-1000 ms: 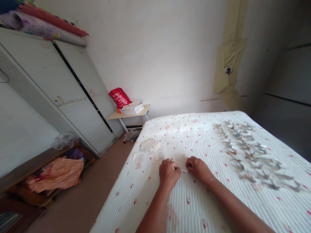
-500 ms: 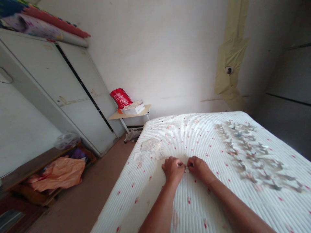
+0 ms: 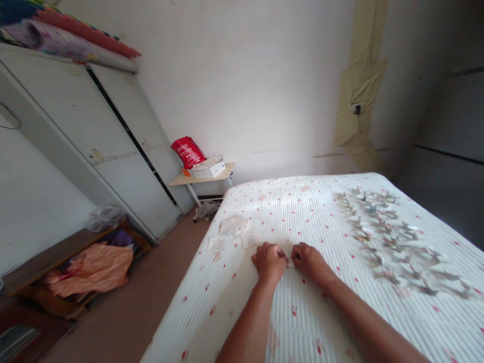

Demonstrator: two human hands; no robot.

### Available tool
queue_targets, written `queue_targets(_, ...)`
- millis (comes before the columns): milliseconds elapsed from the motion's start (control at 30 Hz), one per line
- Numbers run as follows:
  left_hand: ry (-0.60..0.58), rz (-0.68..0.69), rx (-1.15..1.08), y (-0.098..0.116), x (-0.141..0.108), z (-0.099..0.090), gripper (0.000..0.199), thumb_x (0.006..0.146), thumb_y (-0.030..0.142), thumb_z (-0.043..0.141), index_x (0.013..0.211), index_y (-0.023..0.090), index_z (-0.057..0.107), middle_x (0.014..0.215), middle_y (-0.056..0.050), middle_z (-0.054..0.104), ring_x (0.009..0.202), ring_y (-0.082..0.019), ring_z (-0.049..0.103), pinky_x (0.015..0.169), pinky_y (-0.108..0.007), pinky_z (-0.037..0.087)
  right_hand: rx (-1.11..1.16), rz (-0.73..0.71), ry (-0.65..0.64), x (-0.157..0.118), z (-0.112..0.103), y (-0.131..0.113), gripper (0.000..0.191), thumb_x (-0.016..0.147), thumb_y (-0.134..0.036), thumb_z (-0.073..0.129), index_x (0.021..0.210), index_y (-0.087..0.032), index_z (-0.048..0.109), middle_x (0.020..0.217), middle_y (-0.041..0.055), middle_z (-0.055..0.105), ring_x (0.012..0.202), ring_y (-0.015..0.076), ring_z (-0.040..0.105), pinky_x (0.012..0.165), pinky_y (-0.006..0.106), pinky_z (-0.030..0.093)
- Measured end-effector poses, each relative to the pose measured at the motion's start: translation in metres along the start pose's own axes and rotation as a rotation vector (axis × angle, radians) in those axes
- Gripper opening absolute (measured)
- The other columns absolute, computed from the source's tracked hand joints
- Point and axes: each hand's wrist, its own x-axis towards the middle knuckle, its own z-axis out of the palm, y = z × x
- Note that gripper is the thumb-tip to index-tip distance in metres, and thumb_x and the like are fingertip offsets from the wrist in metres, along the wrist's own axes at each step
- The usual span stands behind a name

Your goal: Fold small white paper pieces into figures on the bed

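Note:
My left hand [image 3: 270, 260] and my right hand [image 3: 308, 258] are close together low over the bed, fingers curled into pinches. A small whitish piece of paper [image 3: 291, 263] shows in the narrow gap between the fingertips, and both hands grip it. Most of it is hidden by the fingers, so its folded shape cannot be made out. Beyond my left hand lie several flat pieces of printed paper [image 3: 217, 244], some overlapping. Off to the right, several small folded paper figures [image 3: 381, 214], somewhat blurred, stand in rough rows on the bedspread.
A white ribbed bedspread [image 3: 298, 312] with red dots covers the bed. Behind it stands a small table [image 3: 177, 180] with a red bag [image 3: 188, 152] and a white box [image 3: 209, 171]. Grey cabinets [image 3: 113, 121] are on the left, near an orange plastic bag [image 3: 93, 267].
The fingertips have shifted very slightly, and a little more of the whitish paper shows between them. Everything else stays in place.

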Motion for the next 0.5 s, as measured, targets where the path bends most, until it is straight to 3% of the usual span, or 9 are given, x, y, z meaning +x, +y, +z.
queue_targets(500, 0.000, 0.059, -0.100, -0.012, -0.002, -0.002, 0.019, 0.068, 0.012, 0.051, 0.067, 0.026, 0.065, 0.089, 0.004, 0.063, 0.094, -0.016, 0.052, 0.082, -0.030, 0.033, 0.016, -0.012, 0.005, 0.001, 0.000, 0.002, 0.020, 0.066, -0.004, 0.044, 0.067, -0.015, 0.061, 0.074, 0.0034, 0.059, 0.068, 0.0113, 0.054, 0.063, 0.019, 0.034)
